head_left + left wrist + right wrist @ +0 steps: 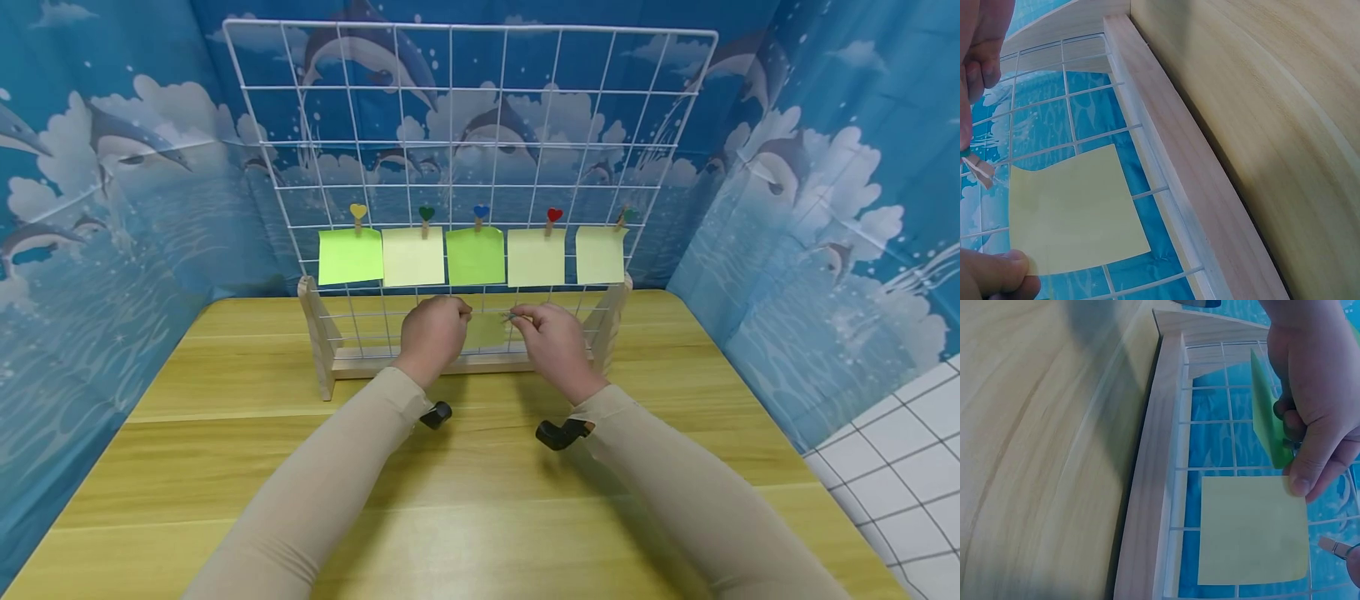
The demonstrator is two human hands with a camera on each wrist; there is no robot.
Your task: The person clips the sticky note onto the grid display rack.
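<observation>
My left hand (435, 331) pinches a pale yellow sticky note (1072, 215) by its upper corner, in front of the lower part of a white wire grid (451, 144). In the right wrist view a green sticky note (1265, 412) is also tucked among the curled fingers of that hand. My right hand (557, 340) pinches a small wooden clothespin (1335, 547) between thumb and finger, near the note's other upper corner. Apart from the note's edge, the clothespin's tip points toward it; a bit of green shows at its held end in the left wrist view.
Above my hands a row of several notes hangs on the grid, among them a bright green note (350, 257), each with a heart-topped clothespin. A wooden stand (318, 337) supports the grid on the wooden table (480, 517). Dolphin-printed curtains (150, 167) surround it.
</observation>
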